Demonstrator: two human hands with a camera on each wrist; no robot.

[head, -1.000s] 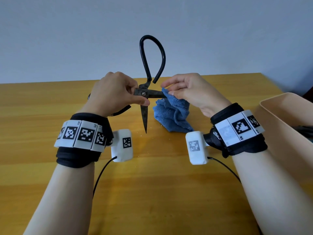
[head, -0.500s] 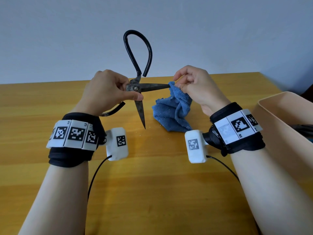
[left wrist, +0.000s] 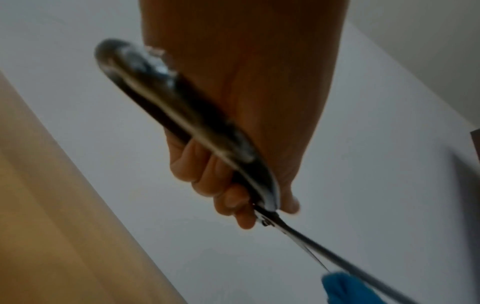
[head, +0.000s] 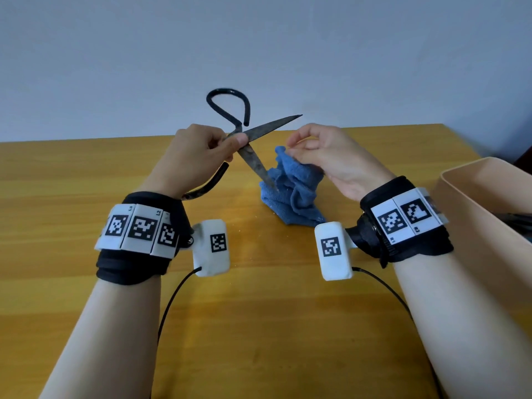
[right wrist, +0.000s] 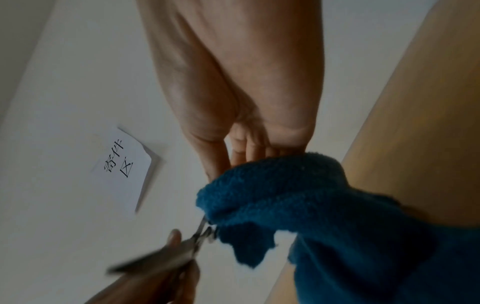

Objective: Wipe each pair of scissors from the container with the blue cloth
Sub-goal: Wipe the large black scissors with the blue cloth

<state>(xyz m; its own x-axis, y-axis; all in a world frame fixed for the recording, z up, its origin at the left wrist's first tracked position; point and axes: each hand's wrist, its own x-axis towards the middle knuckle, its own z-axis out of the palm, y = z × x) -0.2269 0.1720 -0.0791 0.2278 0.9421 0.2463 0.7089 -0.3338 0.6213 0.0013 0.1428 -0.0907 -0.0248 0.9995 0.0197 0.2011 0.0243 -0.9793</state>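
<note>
**Scissors wide open, cloth ready to wipe**

The left hand (head: 198, 156) grips the scissors (head: 253, 156) right at the joint, thumb on top and fingers curled under. One black loop handle sticks up at 12 o'clock from the hand. The other handle runs down past the wrist at 7 o'clock. The blades are spread wide apart. One blade points up toward 2 o'clock. The other points down toward 5 o'clock, and its tip seems to poke into the cloth (head: 290, 191).

The right hand (head: 331, 159) is at 3 o'clock from the scissors. Its fingertips pinch the top of the cloth, and the rest of the cloth hangs down in a bunch onto the table (head: 259, 326). It is not on either blade's flat side right now.

At 4 o'clock, at the edge of the table, is the tan container (head: 472, 208). Something dark lies inside it, likely more scissors, but it is too hidden to tell.

The scissors look like old metal, stiff and a bit heavy, with dull, spotty blades. The tips are sharp, so the joint or the handles are the safe places to hold. The blades can swing, so a firm grip at the joint stops them from snapping shut on a finger. The cloth is soft, fluffy and light. It bends any way, so it should fold around a blade and slide along it from the joint out to the tip
</note>
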